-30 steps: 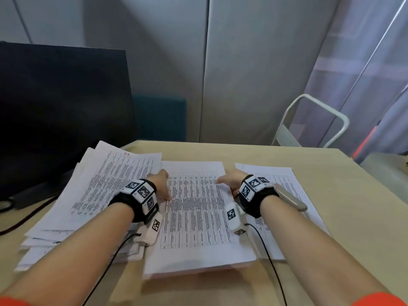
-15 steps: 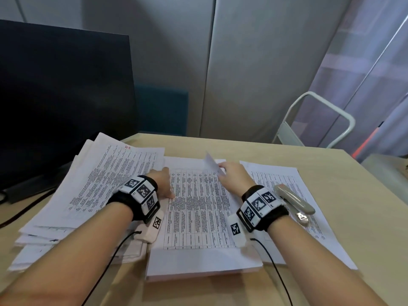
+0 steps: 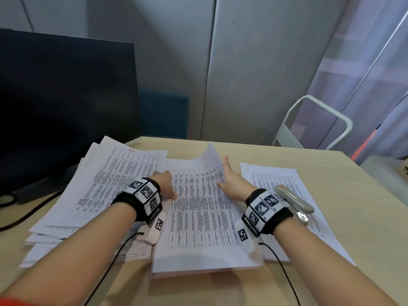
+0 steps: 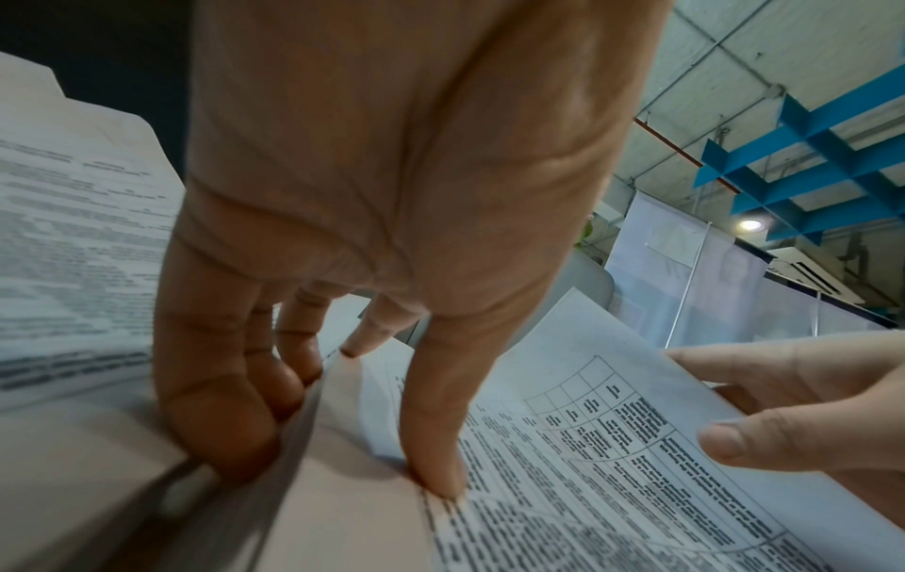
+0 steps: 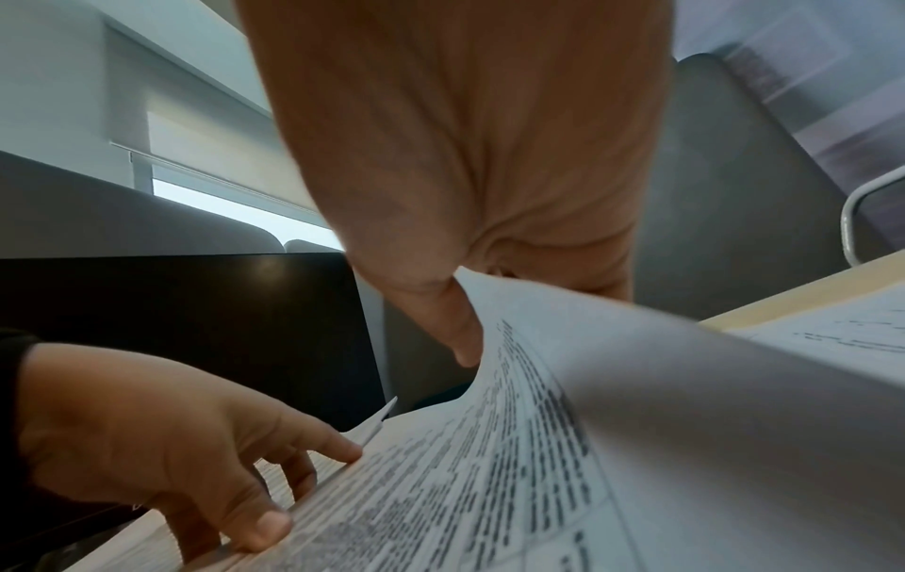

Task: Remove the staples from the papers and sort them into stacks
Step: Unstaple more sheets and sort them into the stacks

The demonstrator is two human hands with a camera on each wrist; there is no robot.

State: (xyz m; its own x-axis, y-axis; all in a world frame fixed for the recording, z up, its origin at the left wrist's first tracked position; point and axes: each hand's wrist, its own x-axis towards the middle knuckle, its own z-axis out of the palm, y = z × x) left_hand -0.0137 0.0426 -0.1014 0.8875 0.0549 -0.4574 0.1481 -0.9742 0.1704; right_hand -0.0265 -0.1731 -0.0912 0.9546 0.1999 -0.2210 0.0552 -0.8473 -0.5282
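Head view, looking down along both forearms: each wrist wears a black band with black-and-white marker tiles, and a thin cable trails from each toward the near edge of the table (image 3: 331, 173). Nearest the person lies the middle stack (image 3: 198, 257) of printed sheets, its front edge just short of the table's edge. The left hand (image 3: 164, 184) rests on the left border of that stack; from the left wrist view its thumb (image 4: 436, 445) presses flat on the printed page while the other fingers (image 4: 215, 418) curl down over the stack's side edge. The right hand (image 3: 231, 184) has hold of the top sheet (image 3: 209, 168) by its right edge, thumb on the printed face and fingers behind it, and the sheet's far right corner stands curled up off the stack. Left of the middle stack a looser, fanned pile of papers (image 3: 99, 195) spreads toward the screen, with a small red handwritten mark near the top of its upper page. Right of the middle stack sits a third, thinner stack (image 3: 276, 180), and on it, just beyond the right wristband, lies a grey stapler-like tool (image 3: 295, 200); its exact kind I cannot tell. Farther back on the left stands a dark monitor (image 3: 66, 102) with a black cable running across the table, and beyond the table's far right corner there is a white tubular chair frame (image 3: 320, 120) against grey wall panels.
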